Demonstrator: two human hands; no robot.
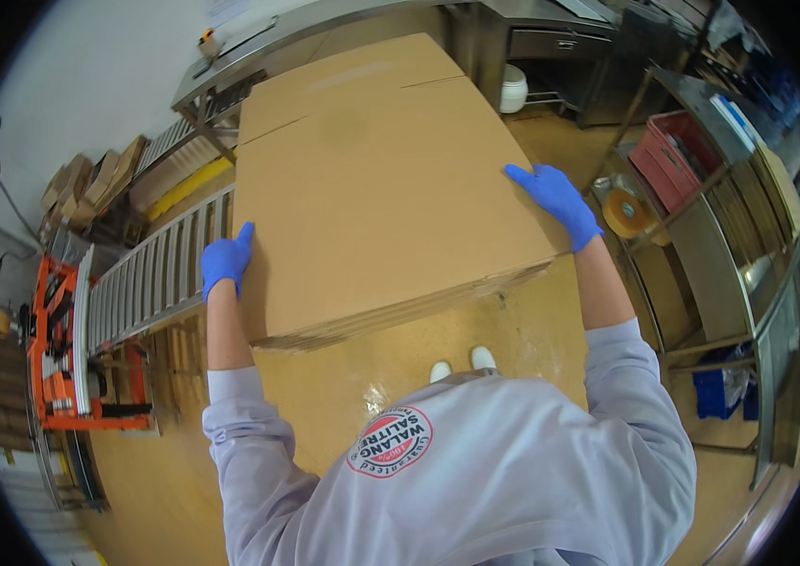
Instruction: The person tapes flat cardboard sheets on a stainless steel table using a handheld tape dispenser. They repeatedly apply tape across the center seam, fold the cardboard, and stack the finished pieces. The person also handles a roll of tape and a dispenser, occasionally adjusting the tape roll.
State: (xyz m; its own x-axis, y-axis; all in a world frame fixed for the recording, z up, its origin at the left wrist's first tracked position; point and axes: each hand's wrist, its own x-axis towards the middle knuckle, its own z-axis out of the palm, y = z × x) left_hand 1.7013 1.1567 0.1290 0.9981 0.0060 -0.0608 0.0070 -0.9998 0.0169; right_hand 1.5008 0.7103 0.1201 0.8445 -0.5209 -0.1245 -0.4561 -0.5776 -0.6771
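Observation:
A stack of flattened cardboard boxes [386, 191] spans the space before me, its layered edge facing my body. My left hand [227, 259], in a blue glove, grips the stack's left side with the thumb near the top face. On the opposite side my right hand [554, 201], gloved the same way, holds the right edge, thumb lying over the top sheet. The fingers of both hands are partly hidden beneath or behind the cardboard. Flap slits show near the far end of the top sheet.
At left stand a roller conveyor [159, 262] and an orange machine frame [53, 354]. A steel table [301, 32] runs along the far wall. The metal shelf rack [697, 262] at right holds a red crate [672, 163] and a tape roll [628, 212]. A white tub [512, 90] sits under the counter.

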